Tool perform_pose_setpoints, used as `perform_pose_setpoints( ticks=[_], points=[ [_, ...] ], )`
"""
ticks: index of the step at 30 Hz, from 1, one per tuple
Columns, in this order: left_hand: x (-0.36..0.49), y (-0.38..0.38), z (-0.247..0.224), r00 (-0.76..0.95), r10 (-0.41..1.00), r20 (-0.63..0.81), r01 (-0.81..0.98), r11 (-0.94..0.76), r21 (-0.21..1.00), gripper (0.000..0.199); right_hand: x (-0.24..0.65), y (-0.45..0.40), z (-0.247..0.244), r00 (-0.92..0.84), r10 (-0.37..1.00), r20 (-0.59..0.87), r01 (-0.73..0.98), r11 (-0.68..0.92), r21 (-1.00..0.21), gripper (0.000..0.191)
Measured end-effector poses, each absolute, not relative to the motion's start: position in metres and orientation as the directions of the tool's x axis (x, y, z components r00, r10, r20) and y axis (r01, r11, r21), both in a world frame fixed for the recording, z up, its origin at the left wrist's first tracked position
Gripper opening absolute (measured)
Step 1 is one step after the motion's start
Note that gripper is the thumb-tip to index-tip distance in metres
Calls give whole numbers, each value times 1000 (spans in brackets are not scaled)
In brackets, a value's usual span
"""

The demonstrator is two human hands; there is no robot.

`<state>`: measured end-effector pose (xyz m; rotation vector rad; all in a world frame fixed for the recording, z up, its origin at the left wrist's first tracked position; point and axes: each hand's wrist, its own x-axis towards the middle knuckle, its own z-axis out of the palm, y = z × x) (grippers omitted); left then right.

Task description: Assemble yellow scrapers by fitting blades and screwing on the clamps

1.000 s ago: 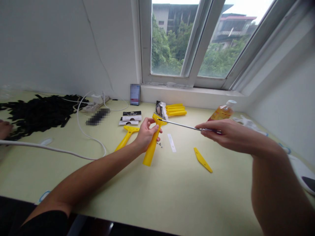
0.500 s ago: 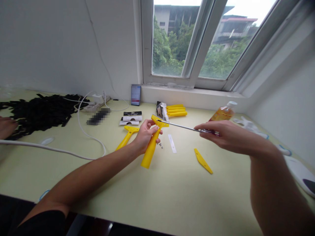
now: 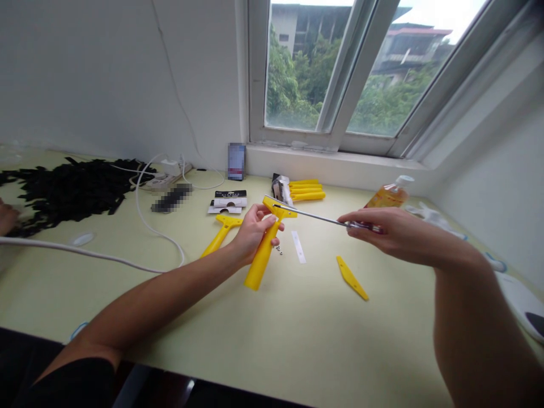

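Note:
My left hand (image 3: 255,233) is closed around the neck of a yellow scraper handle (image 3: 260,264), its wide head tilted up and away from me. In my right hand (image 3: 382,229) is a screwdriver (image 3: 317,216) with a long metal shaft. Its tip meets the scraper head near a hole on the left; the exact contact is too small to make out. Several small screws (image 3: 279,250) lie on the table just past my left hand. A pale flat strip (image 3: 298,247) is beside them, and a yellow blade cover plate (image 3: 352,278) rests farther right.
Another yellow scraper handle (image 3: 221,233) lies behind my left forearm. Farther back are small boxes (image 3: 229,199), a phone (image 3: 236,161), several yellow handles (image 3: 308,190) and a drink bottle (image 3: 390,192). A black strip pile (image 3: 76,187), a white cable (image 3: 106,258) and another person's hand (image 3: 7,218) are at left.
The camera view has shifted slightly. Both hands keep their grips, and the screwdriver tip stays at the scraper head. The other person's hand at left has moved farther out of view.

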<state>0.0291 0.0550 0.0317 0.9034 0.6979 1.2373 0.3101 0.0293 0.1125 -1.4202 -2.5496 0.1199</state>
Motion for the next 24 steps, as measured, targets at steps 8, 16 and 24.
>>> perform_pose_setpoints(
  ticks=[8, 16, 24],
  points=[
    [28, 59, 23, 179, 978, 108, -281, -54, 958, 33, 307, 13, 112, -551, 810, 203, 821, 569, -43, 34],
    [24, 60, 18, 190, 977, 100, -62, -90, 994, 22, 300, -11, 116, -486, 835, 259, 866, 501, 8, 44],
    [21, 66, 22, 82, 976, 203, -167, -187, 968, 25, 319, 8, 128, -356, 865, 355, 703, 498, -509, 32]
  ],
)
